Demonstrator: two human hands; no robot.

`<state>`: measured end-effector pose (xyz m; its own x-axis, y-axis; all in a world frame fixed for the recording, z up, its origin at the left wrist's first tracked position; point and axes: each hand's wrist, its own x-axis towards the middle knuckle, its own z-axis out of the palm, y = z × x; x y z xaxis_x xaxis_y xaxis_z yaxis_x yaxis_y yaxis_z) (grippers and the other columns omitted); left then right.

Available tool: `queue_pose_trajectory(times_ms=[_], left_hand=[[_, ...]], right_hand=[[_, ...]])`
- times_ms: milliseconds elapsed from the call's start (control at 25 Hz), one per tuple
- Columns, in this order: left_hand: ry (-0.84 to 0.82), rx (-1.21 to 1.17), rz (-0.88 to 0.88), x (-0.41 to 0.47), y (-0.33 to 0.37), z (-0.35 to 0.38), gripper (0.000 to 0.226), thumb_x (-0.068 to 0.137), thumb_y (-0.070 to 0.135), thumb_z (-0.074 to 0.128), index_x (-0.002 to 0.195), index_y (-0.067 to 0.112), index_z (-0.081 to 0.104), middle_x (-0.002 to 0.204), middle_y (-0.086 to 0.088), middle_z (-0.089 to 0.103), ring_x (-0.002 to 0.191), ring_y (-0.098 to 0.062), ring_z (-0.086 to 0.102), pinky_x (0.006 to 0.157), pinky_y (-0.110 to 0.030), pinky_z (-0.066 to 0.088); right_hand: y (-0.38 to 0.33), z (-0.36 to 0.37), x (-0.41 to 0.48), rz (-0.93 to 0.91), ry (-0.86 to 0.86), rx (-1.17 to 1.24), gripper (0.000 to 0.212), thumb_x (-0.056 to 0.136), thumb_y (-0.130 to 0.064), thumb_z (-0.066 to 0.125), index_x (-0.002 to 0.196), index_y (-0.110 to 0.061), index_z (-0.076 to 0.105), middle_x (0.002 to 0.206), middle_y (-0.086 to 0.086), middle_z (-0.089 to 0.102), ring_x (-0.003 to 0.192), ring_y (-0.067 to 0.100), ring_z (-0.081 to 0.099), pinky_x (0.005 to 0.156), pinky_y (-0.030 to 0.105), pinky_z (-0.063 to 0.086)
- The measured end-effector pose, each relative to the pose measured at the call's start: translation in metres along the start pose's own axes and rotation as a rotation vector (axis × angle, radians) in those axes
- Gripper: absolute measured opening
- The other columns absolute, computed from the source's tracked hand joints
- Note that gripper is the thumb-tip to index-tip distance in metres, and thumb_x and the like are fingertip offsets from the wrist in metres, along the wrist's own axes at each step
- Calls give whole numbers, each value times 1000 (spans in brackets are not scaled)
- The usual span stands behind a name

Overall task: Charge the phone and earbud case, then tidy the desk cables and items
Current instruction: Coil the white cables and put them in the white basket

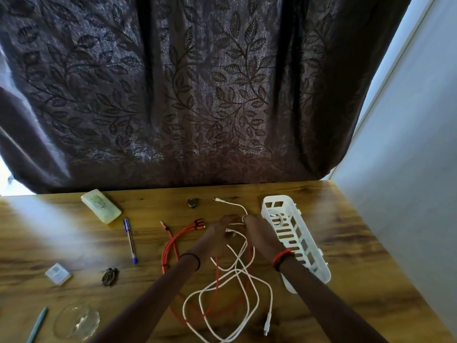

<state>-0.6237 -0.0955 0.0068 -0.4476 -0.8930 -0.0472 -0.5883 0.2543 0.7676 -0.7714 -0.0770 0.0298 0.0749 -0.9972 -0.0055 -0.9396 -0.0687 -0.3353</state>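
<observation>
From the head view, we see both hands meet at the centre of the frame over the desk (74, 243). The left hand (218, 230) and right hand (257, 231) each curl their fingers round the white cable (267, 323), though blur hides the exact grip. Its loose loops sprawl below them, tangled over the red cable (191, 226). We judge it light, limp and springy, apt to uncoil, so best gathered into coils and pinched near the plugs, then laid in the white basket (324, 271) at the right
</observation>
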Motion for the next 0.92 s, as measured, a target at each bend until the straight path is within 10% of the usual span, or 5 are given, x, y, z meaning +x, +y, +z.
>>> queue_pose_trajectory(times_ms=[320, 440, 600, 920], left_hand=[[-25, -14, 101, -2, 15, -67, 18, 98, 20, 46, 97, 15, 63, 57, 12, 52, 44, 2, 45, 54, -23, 39], [-5, -38, 129, -14, 35, -85, 23, 99, 25, 42, 109, 12, 58, 60, 6, 51, 46, -2, 48, 54, -32, 46], [157, 304, 376, -18, 48, -109, 36, 88, 28, 49, 123, 28, 56, 107, 3, 58, 100, -9, 55, 90, -32, 44], [155, -371, 217, -26, 82, -152, 21, 98, 19, 45, 92, 12, 64, 56, 10, 44, 44, -1, 39, 48, -17, 35]], right_hand=[[-19, -78, -6, 79, -117, 640, 7, 88, -16, 61, 84, -19, 65, 81, 3, 70, 65, 10, 68, 66, 26, 56], [-32, -92, -11, 171, -189, 1031, 5, 86, -20, 65, 83, -17, 62, 59, -5, 54, 46, 3, 51, 47, 17, 42], [-47, -98, -11, 200, -260, 1342, 7, 89, -14, 59, 83, -15, 56, 61, -6, 61, 35, 0, 26, 30, 11, 19], [-73, -136, -9, 92, -226, 1333, 5, 87, -15, 61, 82, -15, 63, 50, -8, 46, 41, 1, 41, 44, 15, 46]])
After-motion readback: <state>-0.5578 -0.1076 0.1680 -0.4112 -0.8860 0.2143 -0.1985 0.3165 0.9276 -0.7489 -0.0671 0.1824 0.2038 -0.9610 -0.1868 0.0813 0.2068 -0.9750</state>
